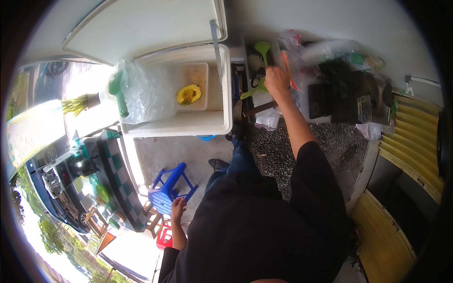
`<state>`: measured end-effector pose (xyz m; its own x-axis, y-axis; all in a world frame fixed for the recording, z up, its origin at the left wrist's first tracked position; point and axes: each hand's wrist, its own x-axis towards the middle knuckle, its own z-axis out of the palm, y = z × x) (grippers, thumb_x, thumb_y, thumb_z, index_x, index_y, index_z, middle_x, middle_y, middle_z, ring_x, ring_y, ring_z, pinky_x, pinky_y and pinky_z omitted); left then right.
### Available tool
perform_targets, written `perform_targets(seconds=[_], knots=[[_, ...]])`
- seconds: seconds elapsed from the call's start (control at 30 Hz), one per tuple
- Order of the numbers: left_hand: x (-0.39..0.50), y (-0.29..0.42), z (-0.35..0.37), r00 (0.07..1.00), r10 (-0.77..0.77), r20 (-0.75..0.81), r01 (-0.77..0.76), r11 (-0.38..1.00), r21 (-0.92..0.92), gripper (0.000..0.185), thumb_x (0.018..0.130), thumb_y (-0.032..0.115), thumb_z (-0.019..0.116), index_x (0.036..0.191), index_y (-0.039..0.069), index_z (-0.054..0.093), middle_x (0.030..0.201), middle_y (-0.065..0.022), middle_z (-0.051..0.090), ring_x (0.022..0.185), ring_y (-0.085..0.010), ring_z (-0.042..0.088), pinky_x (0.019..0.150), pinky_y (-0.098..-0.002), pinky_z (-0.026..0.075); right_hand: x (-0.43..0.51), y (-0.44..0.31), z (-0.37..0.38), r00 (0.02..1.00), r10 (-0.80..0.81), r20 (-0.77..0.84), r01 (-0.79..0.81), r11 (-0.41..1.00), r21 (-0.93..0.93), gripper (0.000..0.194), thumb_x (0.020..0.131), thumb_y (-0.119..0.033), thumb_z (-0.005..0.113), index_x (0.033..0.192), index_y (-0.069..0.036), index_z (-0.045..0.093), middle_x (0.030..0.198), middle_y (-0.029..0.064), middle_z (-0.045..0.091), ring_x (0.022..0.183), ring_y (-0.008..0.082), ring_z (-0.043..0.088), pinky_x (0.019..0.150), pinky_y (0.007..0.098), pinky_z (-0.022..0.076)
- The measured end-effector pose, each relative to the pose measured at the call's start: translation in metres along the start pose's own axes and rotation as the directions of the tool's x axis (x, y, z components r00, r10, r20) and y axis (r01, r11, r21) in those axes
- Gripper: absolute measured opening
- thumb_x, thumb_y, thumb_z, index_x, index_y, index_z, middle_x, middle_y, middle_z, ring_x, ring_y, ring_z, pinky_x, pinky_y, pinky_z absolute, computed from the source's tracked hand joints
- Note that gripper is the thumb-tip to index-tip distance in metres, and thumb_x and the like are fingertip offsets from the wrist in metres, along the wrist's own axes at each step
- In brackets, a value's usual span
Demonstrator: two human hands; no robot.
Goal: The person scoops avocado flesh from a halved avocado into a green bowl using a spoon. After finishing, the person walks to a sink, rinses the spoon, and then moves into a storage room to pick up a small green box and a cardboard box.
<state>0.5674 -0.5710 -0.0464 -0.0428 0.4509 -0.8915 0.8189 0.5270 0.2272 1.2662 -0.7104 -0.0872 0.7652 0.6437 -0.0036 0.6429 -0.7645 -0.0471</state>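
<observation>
My right hand is closed at the handle end of a light-green plastic ladle, over a cluttered surface right of the cooler. A second light-green utensil lies just below and left of that hand; the fingers hide part of it. My left hand hangs low beside a blue plastic stool, fingers loosely bent and holding nothing. Inside the white cooler box, a cut avocado half rests at a translucent plastic container. Clear plastic bags and a green scoop are at its left end.
The cooler's raised lid leans back, held by a metal stay. Plastic bags, stacked cups and dark items crowd the right-hand surface. A checkered table and a red stool stand at left; yellow shutters are at right.
</observation>
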Motion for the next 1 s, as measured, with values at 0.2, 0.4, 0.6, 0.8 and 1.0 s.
perform_targets(seconds=[0.2, 0.4, 0.6, 0.8, 1.0], knots=[[-0.002, -0.008, 0.009, 0.999, -0.049, -0.001, 0.049, 0.998, -0.037, 0.034, 0.098, 0.032, 0.068, 0.122, 0.008, 0.065, 0.103, -0.0007, 0.068, 0.090, -0.0125, 0.066, 0.073, -0.0294, 0.052, 0.002, 0.007, -0.010, 0.981, 0.113, -0.158, -0.107, 0.993, 0.051, 0.005, 0.082, -0.008, 0.066, 0.086, -0.007, 0.069, 0.078, 0.0128, 0.072, 0.078, 0.0317, 0.073, 0.067, 0.0434, 0.0580], [0.003, -0.010, 0.015, 1.000, -0.019, 0.002, 0.019, 1.000, -0.022, 0.037, 0.097, 0.033, 0.069, 0.124, 0.007, 0.065, 0.106, -0.0025, 0.069, 0.093, -0.0149, 0.067, 0.074, -0.0311, 0.053, -0.022, 0.006, -0.003, 0.981, -0.188, -0.052, 0.188, 0.982, 0.004, 0.005, 0.085, -0.008, 0.063, 0.086, -0.006, 0.068, 0.077, 0.0129, 0.071, 0.076, 0.0306, 0.072, 0.066, 0.0428, 0.0576], [0.005, -0.004, 0.013, 1.000, 0.024, 0.001, -0.025, 1.000, 0.019, 0.036, 0.098, 0.033, 0.068, 0.123, 0.007, 0.065, 0.105, -0.0031, 0.070, 0.095, -0.0148, 0.067, 0.075, -0.0314, 0.053, 0.012, 0.030, 0.005, 0.931, -0.231, -0.283, 0.220, 0.973, -0.072, 0.006, 0.086, -0.009, 0.063, 0.087, -0.006, 0.068, 0.079, 0.0121, 0.071, 0.076, 0.0308, 0.072, 0.067, 0.0425, 0.0584], [0.001, 0.001, 0.014, 0.999, 0.044, -0.015, -0.044, 0.999, 0.003, 0.034, 0.099, 0.032, 0.068, 0.122, 0.007, 0.066, 0.104, -0.0033, 0.070, 0.094, -0.0141, 0.067, 0.073, -0.0308, 0.053, 0.037, 0.047, -0.020, 0.947, -0.007, -0.322, 0.030, 0.997, 0.065, 0.002, 0.086, -0.010, 0.065, 0.087, -0.008, 0.066, 0.079, 0.0138, 0.070, 0.076, 0.0329, 0.071, 0.067, 0.0444, 0.0579], [0.004, -0.005, 0.025, 0.999, 0.037, -0.009, -0.037, 0.999, -0.022, 0.033, 0.098, 0.031, 0.068, 0.121, 0.007, 0.067, 0.103, -0.0033, 0.070, 0.092, -0.0141, 0.068, 0.072, -0.0296, 0.053, -0.005, 0.017, -0.034, 0.956, -0.008, -0.293, 0.075, 0.972, 0.220, 0.008, 0.090, -0.015, 0.066, 0.089, -0.007, 0.069, 0.076, 0.0148, 0.070, 0.070, 0.0362, 0.069, 0.064, 0.0482, 0.0530]])
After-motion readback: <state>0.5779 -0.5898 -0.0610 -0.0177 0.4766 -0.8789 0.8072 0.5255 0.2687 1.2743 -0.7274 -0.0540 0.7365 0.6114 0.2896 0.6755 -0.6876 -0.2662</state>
